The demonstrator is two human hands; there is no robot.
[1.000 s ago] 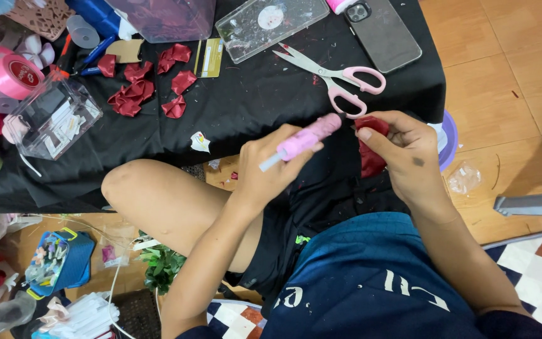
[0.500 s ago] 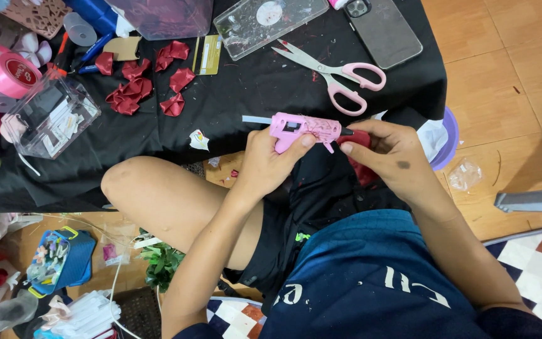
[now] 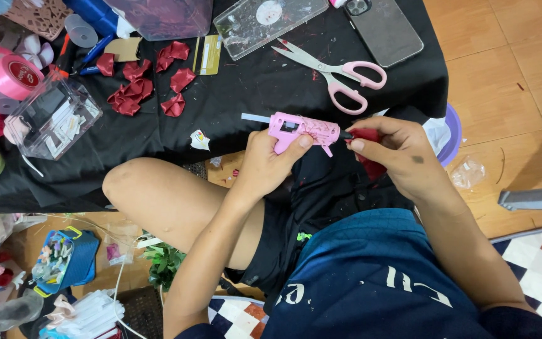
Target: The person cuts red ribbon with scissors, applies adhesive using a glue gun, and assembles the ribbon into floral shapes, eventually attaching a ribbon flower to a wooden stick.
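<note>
A dark phone [image 3: 386,28], screen down, lies beside a clear plastic box [image 3: 54,118].

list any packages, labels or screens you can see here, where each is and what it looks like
Phone: top right of the black table cloth, dark rectangle lying flat.
Clear phone case: left of the phone, transparent, round white patch.
Clear plastic box: left side of the cloth, transparent, paper inside.
Pink ribbon roll: far left, round, red label on its core.
Gold card: beside the red fabric pieces, flat, narrow.

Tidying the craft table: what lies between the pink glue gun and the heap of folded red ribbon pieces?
In the head view, only a small white paper scrap on the black cloth lies between the pink glue gun and folded red ribbon pieces.
</note>
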